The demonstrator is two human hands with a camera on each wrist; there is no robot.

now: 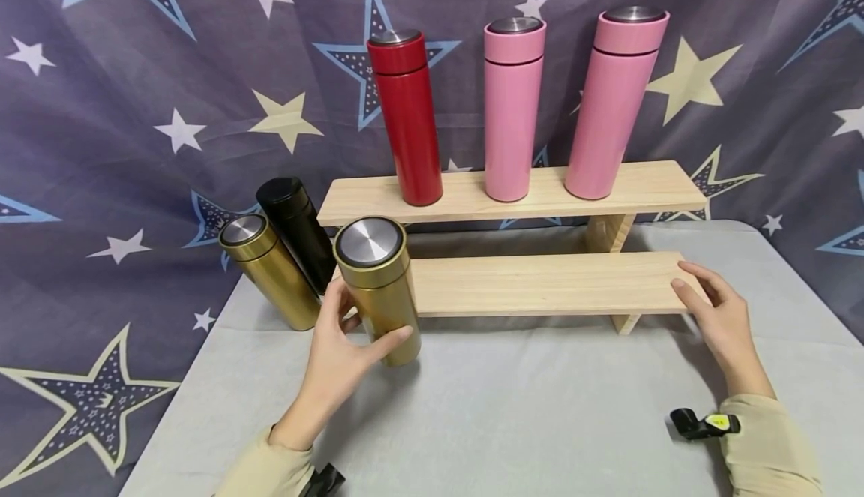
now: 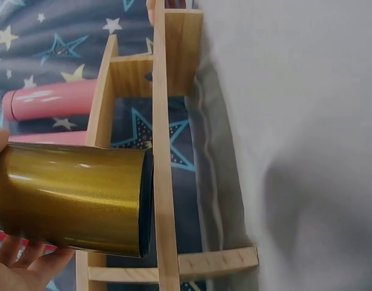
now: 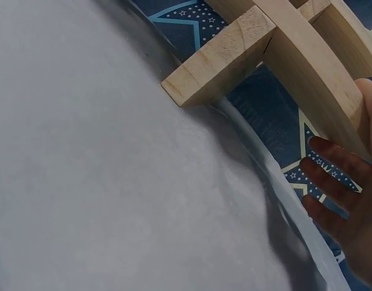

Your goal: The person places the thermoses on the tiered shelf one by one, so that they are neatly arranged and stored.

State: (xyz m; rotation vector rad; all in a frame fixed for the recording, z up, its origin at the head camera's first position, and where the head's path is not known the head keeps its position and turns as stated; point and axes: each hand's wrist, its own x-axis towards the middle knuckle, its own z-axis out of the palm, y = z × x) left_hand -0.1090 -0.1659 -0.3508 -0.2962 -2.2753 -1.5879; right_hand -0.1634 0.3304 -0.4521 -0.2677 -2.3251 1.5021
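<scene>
My left hand grips a gold thermos with a steel lid top, in front of the left end of a two-tier wooden shelf. In the left wrist view the thermos's dark base lies right by the lower board's edge. My right hand holds the right end of the lower board, thumb and a finger at its top. Other fingers of it show below the board in the right wrist view. A second gold thermos and a black thermos stand left of the shelf.
On the upper board stand a red thermos and two pink ones, the middle pink thermos and the right pink thermos. A grey cloth covers the table. Behind hangs a star-patterned curtain.
</scene>
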